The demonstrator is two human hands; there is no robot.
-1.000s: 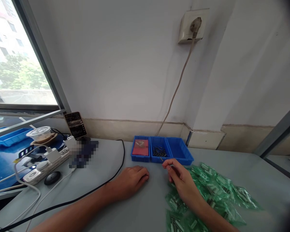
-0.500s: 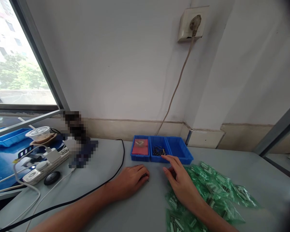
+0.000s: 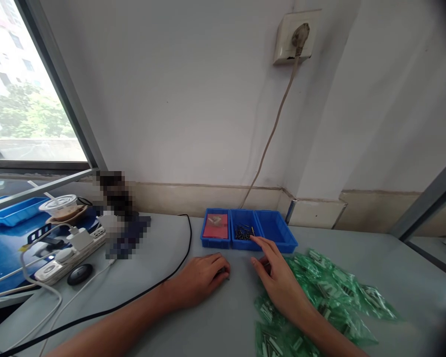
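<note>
My left hand (image 3: 202, 277) lies knuckles-up on the grey table (image 3: 163, 297), fingers curled around a small dark thing at the fingertips that I cannot make out. My right hand (image 3: 278, 282) reaches forward with its fingers stretched out, the fingertips at the front rim of the middle blue bin (image 3: 245, 232), which holds small dark pins. The left bin (image 3: 216, 228) has a red pad with a pale piece on it; the right bin (image 3: 277, 230) looks bare. A pile of green plastic bags (image 3: 330, 292) with metal parts lies under and to the right of my right wrist.
A black cable (image 3: 134, 297) crosses the table on the left. A white power strip (image 3: 70, 250) with chargers, a black round puck (image 3: 81, 273), a drink cup (image 3: 59, 206) and a blue tray (image 3: 11, 212) sit at the far left. A cord runs up to a wall socket (image 3: 297, 37).
My right hand opened from a pinch and stretched its fingers forward to the middle bin. My left hand barely moved.
</note>
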